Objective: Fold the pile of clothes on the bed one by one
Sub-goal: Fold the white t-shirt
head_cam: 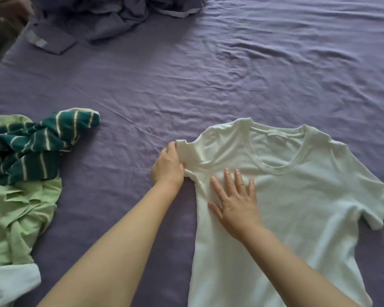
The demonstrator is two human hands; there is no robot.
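Head view: left hand (167, 166) grips white T-shirt (297, 196) sleeve, right hand (235, 201) flat

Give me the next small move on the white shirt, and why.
Probably fold the sleeve inward over the chest. The left hand already grips that bunched sleeve, the right hand lies flat pinning the white shirt, and the shirt lies spread face-up, unfolded.
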